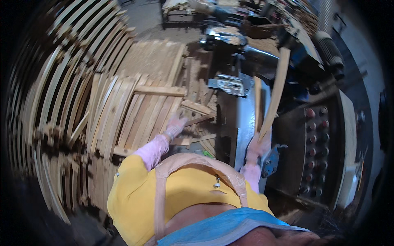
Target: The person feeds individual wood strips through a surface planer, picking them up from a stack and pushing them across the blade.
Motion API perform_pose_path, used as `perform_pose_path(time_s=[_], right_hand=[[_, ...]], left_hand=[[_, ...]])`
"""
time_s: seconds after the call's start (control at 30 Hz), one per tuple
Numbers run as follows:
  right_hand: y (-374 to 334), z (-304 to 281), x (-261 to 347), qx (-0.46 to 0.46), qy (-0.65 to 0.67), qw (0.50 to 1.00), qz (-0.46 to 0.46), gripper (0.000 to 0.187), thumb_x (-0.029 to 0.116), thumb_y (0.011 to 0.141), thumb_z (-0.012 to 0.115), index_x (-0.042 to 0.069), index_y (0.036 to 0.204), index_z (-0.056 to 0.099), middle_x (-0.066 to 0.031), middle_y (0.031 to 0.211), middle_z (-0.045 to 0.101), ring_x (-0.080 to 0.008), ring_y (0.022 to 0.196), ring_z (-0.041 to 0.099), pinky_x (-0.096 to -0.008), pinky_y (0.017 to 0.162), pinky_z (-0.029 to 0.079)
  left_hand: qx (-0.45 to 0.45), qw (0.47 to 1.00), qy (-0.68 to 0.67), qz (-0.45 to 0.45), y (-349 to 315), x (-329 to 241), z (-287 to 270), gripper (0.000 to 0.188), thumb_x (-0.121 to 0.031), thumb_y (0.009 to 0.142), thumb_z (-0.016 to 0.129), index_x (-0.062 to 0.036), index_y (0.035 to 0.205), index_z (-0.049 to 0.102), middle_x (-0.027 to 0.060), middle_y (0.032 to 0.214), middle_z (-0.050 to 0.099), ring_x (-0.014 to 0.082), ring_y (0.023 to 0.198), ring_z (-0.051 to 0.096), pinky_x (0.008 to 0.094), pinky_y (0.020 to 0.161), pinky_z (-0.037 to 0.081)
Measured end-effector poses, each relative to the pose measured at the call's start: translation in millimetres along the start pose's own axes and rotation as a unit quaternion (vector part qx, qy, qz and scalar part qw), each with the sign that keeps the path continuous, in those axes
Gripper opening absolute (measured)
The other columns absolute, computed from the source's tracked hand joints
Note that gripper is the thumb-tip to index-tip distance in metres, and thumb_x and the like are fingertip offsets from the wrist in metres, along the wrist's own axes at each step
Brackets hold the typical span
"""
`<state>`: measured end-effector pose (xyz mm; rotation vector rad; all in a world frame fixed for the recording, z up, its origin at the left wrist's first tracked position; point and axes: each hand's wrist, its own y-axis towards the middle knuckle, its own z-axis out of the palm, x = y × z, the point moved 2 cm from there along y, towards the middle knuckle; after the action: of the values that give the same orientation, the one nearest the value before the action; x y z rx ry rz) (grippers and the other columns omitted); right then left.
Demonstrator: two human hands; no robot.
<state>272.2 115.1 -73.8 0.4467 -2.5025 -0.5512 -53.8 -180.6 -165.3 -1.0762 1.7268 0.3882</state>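
Slat: long pale wooden slat (pixel 274 96), right of centre, slanting toward the upper right above the machine bed (pixel 240 123).
Right hand: gloved right hand (pixel 257 144) closed around the slat's lower end.
Left hand: gloved left hand (pixel 175 125), centre frame, fingers spread narrowly, resting on loose wood strips (pixel 197 119).
Stack: stacked slats (pixel 127 115) fanned across left half.
Panel: control panel (pixel 314 151) with round buttons, right.

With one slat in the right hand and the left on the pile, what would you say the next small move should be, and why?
Probably close the left hand on a loose slat: it rests on the stacked slats, while the right hand already holds a long slat raised over the machine bed.
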Motion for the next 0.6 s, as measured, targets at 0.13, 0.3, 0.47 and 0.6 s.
perform_pose_path(time_s=[0.13,0.3,0.47,0.6], right_hand=[[62.1,37.6,20.6,0.034,-0.068,0.997,-0.007,0.06,0.038,0.092,0.07,0.015,0.145,0.055,-0.0193,0.11,0.071,-0.0408,0.102,0.066,-0.0538,0.088,0.052],[19.9,11.9,23.1,0.053,-0.083,0.995,-0.014,0.052,0.028,0.09,0.072,0.012,0.137,0.059,-0.0209,0.099,0.071,-0.0442,0.093,0.067,-0.0542,0.081,0.052],[-93.3,-101.8,-31.6,0.177,-0.1,0.979,0.024,0.048,0.026,0.089,0.071,0.01,0.133,0.064,-0.0191,0.113,0.071,-0.0427,0.102,0.066,-0.0548,0.084,0.052],[-158.2,-147.3,-70.2,0.203,-0.122,0.971,0.02,0.052,0.026,0.087,0.072,0.006,0.134,0.063,-0.0197,0.118,0.07,-0.0426,0.106,0.066,-0.0541,0.088,0.052]], left_hand=[[-0.057,0.99,0.129,-0.013,23.5,-66.2,-43.3,0.073,-0.041,0.086,0.067,-0.0022,0.146,0.054,0.0248,0.141,0.061,0.0394,0.134,0.057,0.0437,0.114,0.044],[-0.224,0.941,0.254,0.008,33.2,-47.4,-143.5,0.078,-0.049,0.084,0.071,-0.0011,0.144,0.056,0.0234,0.149,0.055,0.0377,0.14,0.05,0.0427,0.12,0.038],[-0.178,0.804,0.534,-0.192,-9.3,32.0,-268.2,0.088,-0.031,0.081,0.068,-0.0104,0.16,0.034,0.0193,0.164,0.036,0.0352,0.155,0.028,0.0479,0.127,0.019],[-0.183,0.778,0.568,-0.197,-25.7,32.3,-268.1,0.082,-0.018,0.083,0.065,-0.0114,0.159,0.035,0.0174,0.167,0.032,0.037,0.155,0.028,0.0493,0.126,0.021]])
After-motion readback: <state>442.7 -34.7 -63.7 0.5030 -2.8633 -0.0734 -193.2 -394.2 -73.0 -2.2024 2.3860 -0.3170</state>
